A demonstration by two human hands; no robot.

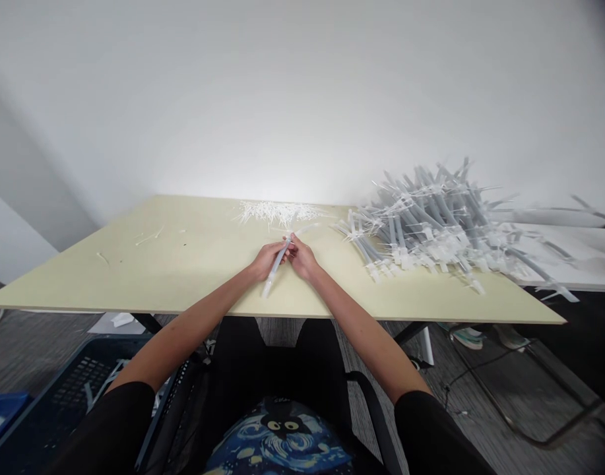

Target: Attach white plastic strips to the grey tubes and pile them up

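Observation:
Near the middle of the pale yellow table (193, 277), a grey tube (277, 262) with a clear fitting at its lower end slants between my two hands. My left hand (270, 258) is wrapped round the tube from the left. My right hand (301, 255) pinches at the tube's upper end, where thin white strips stick out. Just behind the hands lies a loose heap of thin white ties (277, 212). To the right, a large pile of similar grey tubes (431, 218) with clear fittings and white tie tails is stacked.
A few loose ties (151, 236) lie on the table's left part. Dark crate (69, 382) and blue bin (5, 402) stand on the floor at left. A white table (579, 254) adjoins at right, with another person's shoes (468, 340) below. A wall rises behind.

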